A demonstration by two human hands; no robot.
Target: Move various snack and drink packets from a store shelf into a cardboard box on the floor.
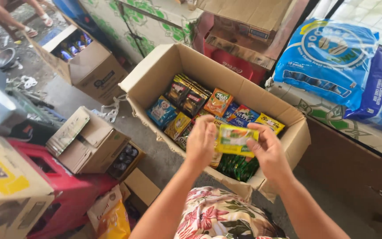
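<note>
Head view, item by item. Yellow-green sachet (235, 140): being pinched at both short ends, the left hand (201, 140) closing its grip on the near-left edge and the right hand (267, 150) clamping the right edge, thumbs on top. The packet is lying flat and face-up between them, seemingly so its printed side is readable, and it is hovering over the near-right part of the open cardboard box (261, 99), not resting on the contents.

Box contents: assorted sachets (191, 102) are standing in loose rows, dark brown ones at the back left, an orange one beside them, blue and red ones toward the middle, a yellow one at the right. Dark green packets (237, 167) are sitting directly under the held sachet, against the near wall. The four flaps are splaying outward, leaving the top fully open for reaching in; the near flap is sitting close to the person's floral-print lap (219, 217).

Surroundings: the box is sitting on a grey floor (67, 97). A smaller brown carton (89, 141) is standing well apart on the left, beside a red crate (63, 194). Large blue bags (332, 57) are stacking up on the right, close by the box's right wall. Bare floor is showing to the left of the box.
</note>
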